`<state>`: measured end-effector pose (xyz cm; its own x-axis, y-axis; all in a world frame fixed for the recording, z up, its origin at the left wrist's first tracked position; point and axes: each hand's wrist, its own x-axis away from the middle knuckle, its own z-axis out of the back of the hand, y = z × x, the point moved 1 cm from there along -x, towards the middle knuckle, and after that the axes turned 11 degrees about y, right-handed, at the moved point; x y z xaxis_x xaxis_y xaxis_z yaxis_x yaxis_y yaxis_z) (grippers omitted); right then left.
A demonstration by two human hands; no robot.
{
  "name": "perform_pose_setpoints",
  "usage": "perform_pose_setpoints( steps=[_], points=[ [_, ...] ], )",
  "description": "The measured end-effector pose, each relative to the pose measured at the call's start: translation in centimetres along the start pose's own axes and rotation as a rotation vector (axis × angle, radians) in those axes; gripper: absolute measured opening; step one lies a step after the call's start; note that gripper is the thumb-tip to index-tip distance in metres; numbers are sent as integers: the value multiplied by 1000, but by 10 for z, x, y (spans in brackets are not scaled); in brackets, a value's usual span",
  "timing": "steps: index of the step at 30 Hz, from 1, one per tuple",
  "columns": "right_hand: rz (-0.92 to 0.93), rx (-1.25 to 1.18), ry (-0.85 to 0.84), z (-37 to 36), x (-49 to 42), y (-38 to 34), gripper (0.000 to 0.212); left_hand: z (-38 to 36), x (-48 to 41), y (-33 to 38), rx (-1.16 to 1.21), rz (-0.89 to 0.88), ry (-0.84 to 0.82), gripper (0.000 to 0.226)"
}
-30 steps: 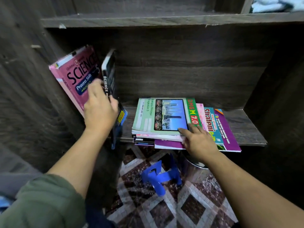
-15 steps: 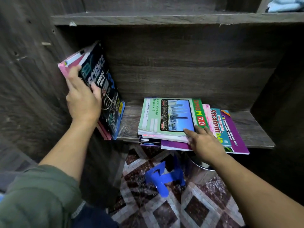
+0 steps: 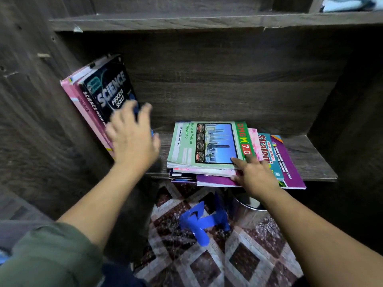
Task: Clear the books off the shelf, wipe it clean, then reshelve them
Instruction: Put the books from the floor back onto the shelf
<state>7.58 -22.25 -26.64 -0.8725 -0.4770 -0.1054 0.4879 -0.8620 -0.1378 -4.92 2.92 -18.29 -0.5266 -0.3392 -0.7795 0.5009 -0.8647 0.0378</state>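
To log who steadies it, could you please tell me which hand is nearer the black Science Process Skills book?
Left. The left hand is at the lower cover of the black Science Process Skills book; the right hand holds the flat stack farther right.

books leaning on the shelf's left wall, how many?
2: the pink Science book against the wall, and the black Science Process Skills book leaning on it. The left hand may hide others.

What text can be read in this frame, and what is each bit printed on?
"SCIENCE PROCESS SKILLS": cover of the dark book, leaning at left.
"Bahasa Melayu Tingkatan 5": green book atop the stack.
"DMGM 7.0": that book's red band.
"Strategi": teal book, partly covered.
Pink book spine and purple book print: too blurred.
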Motion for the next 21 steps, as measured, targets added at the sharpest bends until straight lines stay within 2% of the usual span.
perform_pose_setpoints(
  steps=[2, 4, 6, 8, 11, 13, 16, 17, 18, 20, 21],
  points=[
    [4, -47, 39, 5, 1, -1, 51, -12, 17, 20, 85, -240, -205, 70],
    [40, -89, 67, 6, 1, -3, 43, -24, 33, 38, 164, -403, -458, 67],
    [77, -108, 77, 6, -1, -4, 38, -36, 44, 49, 246, -465, -612, 64],
    [101, -132, 111, 8, -4, -5, 33, -42, 49, 56, 315, -465, -669, 56],
    [216, -161, 327, 16, -5, -6, 24, -45, 51, 64, 318, -447, -655, 48],
    [311, -190, 477, 20, -2, -8, 24, -43, 52, 69, 298, -426, -570, 41],
    [432, -169, 575, 23, 2, -13, 23, -40, 54, 76, 273, -424, -476, 28],
    [438, -166, 589, 25, 2, -14, 23, -39, 54, 76, 299, -417, -447, 27],
    [409, -161, 590, 27, 2, -13, 35, -38, 52, 74, 349, -404, -404, 29],
    [282, -144, 600, 31, 2, -9, 57, -34, 45, 65, 458, -370, -302, 38],
    [215, -133, 613, 32, 1, -5, 62, -33, 41, 59, 499, -344, -228, 43]
  ],
)
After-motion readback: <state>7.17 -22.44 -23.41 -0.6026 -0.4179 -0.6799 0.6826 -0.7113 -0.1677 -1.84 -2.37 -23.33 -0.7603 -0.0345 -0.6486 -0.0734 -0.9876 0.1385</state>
